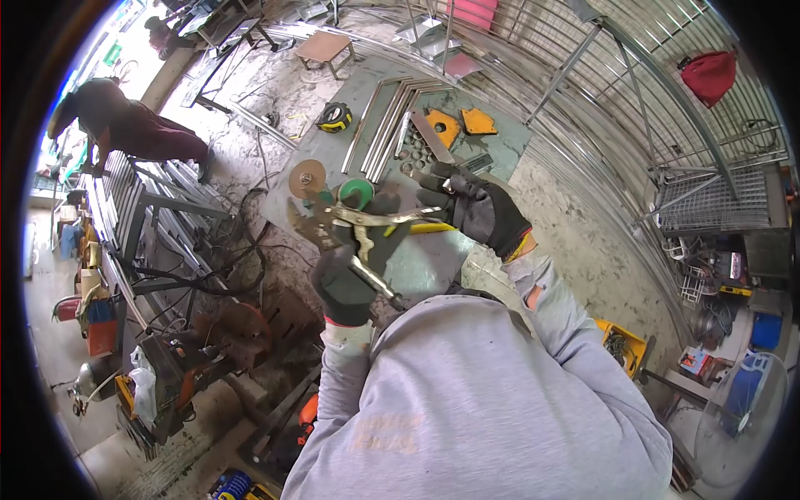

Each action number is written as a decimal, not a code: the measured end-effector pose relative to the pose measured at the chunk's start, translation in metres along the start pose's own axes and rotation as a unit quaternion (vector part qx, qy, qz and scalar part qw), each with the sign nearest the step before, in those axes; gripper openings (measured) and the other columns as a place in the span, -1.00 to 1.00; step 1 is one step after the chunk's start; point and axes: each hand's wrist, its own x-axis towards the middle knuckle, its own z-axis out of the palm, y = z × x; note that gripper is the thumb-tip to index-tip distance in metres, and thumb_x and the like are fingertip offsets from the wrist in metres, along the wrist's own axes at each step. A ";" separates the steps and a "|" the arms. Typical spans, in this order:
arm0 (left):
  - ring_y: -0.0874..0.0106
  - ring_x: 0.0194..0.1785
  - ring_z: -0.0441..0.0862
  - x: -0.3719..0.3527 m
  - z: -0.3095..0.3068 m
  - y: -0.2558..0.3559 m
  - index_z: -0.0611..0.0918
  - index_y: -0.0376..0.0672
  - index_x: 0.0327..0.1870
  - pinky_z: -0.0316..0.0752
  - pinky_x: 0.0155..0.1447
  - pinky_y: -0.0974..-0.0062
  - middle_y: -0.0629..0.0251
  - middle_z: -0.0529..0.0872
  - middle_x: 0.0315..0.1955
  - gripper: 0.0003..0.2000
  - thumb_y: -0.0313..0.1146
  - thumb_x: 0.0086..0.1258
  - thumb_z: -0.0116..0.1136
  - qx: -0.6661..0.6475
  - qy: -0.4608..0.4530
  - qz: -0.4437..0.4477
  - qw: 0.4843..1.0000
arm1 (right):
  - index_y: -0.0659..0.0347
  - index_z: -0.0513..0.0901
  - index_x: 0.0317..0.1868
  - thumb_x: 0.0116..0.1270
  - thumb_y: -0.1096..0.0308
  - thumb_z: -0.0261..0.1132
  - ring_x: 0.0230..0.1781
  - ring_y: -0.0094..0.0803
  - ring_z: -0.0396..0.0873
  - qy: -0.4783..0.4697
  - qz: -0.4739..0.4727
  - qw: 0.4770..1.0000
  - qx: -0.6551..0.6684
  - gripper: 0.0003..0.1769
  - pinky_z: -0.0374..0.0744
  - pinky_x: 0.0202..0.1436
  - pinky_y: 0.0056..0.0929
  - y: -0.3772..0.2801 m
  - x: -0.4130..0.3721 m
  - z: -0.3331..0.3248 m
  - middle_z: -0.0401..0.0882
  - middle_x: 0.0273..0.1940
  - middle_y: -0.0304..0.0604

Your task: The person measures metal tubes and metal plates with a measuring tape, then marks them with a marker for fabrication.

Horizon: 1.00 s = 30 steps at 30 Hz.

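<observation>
My left hand [343, 287], in a dark glove with a red cuff, is closed around the handle of shiny locking pliers [364, 237]. The pliers' curved metal arms reach across toward the right. My right hand [487, 215], also gloved, has its fingers bent around a small shiny metal piece [448, 185], partly hidden by the fingers. Beneath the pliers lies a yellow strip-like thing [432, 227]. Just beyond the left hand are a green round thing [356, 193] and a brown disc [307, 177].
A grey work sheet [508, 150] carries bent metal tubes [385, 133], a tape measure [334, 117], yellow-orange magnet-like blocks [443, 127] and several small rings [417, 154]. Metal bars and cables [250, 217] lie left, near another person [137, 125]. A wire rack [717, 204] stands right.
</observation>
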 end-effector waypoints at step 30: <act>0.16 0.09 0.68 -0.026 0.011 -0.032 0.64 -0.33 0.10 0.56 0.26 0.19 0.02 0.66 0.04 -0.75 -0.52 0.44 0.27 0.365 -0.031 -0.111 0.924 | 0.30 0.59 0.43 0.66 -0.05 0.29 0.12 -0.36 0.76 -0.012 0.011 0.910 -0.414 -0.38 0.71 0.25 -0.32 -0.006 0.007 0.096 0.77 0.21 -0.07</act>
